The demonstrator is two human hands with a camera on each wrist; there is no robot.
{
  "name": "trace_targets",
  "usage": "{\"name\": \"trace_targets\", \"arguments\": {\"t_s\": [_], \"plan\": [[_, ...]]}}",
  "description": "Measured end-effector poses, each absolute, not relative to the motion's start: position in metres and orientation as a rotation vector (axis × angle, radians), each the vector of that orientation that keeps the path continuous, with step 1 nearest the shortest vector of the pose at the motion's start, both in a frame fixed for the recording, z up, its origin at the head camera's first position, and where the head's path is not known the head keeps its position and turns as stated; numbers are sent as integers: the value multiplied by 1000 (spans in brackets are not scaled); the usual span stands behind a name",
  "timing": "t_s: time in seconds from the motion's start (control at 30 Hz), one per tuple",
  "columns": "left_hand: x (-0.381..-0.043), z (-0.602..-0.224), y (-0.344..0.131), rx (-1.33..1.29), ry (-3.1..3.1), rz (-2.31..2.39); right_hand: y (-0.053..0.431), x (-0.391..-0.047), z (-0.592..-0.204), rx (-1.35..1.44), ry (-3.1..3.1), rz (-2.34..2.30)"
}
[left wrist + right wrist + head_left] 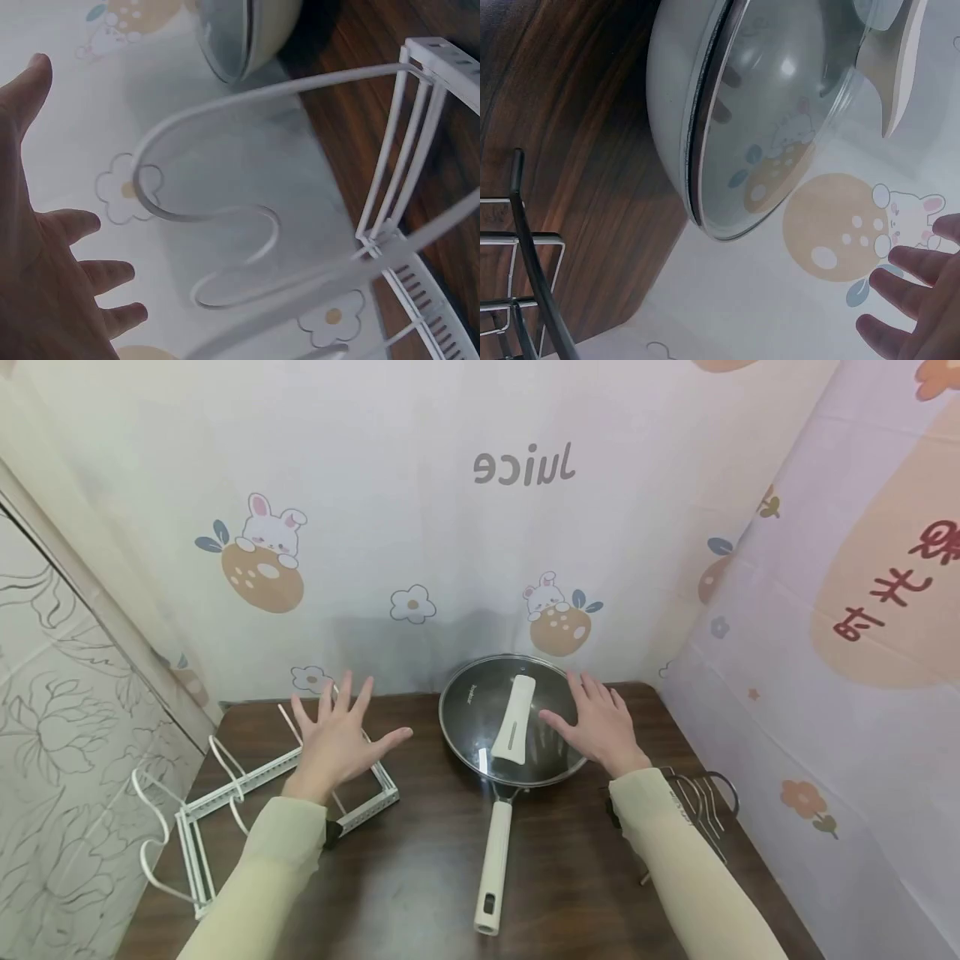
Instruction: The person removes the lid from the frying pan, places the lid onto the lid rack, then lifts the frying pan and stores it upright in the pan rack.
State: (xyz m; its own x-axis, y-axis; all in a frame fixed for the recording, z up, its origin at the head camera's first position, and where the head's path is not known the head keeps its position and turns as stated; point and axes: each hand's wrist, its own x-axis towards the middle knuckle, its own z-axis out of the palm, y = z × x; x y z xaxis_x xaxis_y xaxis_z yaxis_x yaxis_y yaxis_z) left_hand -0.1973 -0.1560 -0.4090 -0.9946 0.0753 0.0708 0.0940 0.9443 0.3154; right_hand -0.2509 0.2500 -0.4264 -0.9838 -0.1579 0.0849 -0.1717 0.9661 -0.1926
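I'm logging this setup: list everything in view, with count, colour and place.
Table: 1, brown, under the pan.
Pan: 1, cream, on the table.
Lid: 1, clear glass, on the pan.
Lid handle: 1, off-white, atop the lid.
White rack: 1, white, table's left.
Wire rack: 1, dark and silvery, table's right.
Printed cloth: count unclear, mostly white, back and right.
Floral panel: 1, pale, far left.
Sleeves: 2, pale yellow-green, on the arms.
Left hand: 1, bare, near the white rack.
Right hand: 1, bare, near the lid.
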Motion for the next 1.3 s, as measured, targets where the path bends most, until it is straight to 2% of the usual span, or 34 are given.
{"name": "trace_targets", "arguments": {"t_s": [0.7, 1.3], "plan": [[-176, -406, -115, -356, -2899, -582, 227, -251, -422, 236, -3013, 428], [-161, -441, -83, -386, -2966, -736, 212, -254, -432, 127, -3037, 543]]}}
